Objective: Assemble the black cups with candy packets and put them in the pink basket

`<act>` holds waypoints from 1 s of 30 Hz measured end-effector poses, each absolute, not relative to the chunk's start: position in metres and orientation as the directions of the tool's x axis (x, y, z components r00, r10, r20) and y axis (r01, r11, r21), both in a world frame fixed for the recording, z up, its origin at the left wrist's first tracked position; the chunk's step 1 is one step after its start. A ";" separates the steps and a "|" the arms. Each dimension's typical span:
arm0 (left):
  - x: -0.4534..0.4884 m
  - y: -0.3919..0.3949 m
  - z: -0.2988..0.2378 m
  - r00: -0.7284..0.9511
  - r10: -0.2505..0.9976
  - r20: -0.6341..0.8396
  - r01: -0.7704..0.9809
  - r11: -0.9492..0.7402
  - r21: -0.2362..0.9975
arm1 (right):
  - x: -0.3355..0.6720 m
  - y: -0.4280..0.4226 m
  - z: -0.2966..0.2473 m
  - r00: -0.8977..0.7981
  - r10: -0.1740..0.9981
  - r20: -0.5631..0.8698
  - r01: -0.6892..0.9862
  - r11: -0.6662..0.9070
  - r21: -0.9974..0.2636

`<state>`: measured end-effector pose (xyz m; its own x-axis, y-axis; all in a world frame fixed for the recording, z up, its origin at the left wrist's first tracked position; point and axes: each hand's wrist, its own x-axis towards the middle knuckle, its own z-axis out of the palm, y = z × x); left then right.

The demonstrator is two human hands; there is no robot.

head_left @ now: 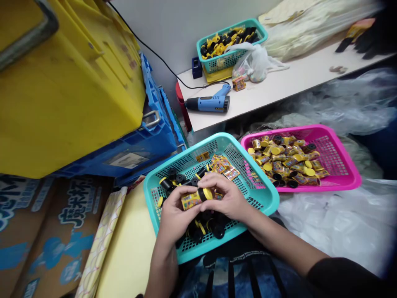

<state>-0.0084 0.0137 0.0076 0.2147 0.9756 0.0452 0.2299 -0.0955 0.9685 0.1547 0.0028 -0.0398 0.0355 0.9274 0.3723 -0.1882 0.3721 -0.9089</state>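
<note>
Between both hands is a small cylinder with a yellow printed wrap and a black and yellow end (192, 200). My left hand (176, 215) is closed around its printed body. My right hand (228, 196) grips the black and yellow end with thumb and fingers. Both hands are above a turquoise basket (274, 203) in my lap. Inside it lie loose black and yellow cylinders (217, 228), partly hidden by my hands, and a pile of flat printed sleeves (223, 165).
A pink basket (350, 174) of wrapped cylinders (283, 159) stands to the right. On the white table (248, 99) are a blue heat gun (214, 103), a white plastic bag (256, 62) and another turquoise basket (217, 64). Stacked yellow (77, 103) and blue crates (149, 151) rise at left.
</note>
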 end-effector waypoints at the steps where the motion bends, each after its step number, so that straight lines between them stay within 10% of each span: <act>1: -0.006 0.014 0.006 0.205 0.979 0.020 0.187 -0.059 0.981 | 0.156 0.003 -0.040 0.012 0.934 0.358 -0.238 0.351 -0.906; 10: 0.011 0.007 -0.017 0.114 0.989 -0.098 -0.038 0.103 0.994 | 0.158 -0.001 -0.043 -0.360 0.931 -0.066 -0.679 -0.309 -0.665; 30: 0.004 0.009 -0.021 0.336 0.920 -0.200 -0.367 0.324 0.872 | 0.153 0.002 -0.047 -0.053 0.983 0.177 -0.240 0.160 -0.958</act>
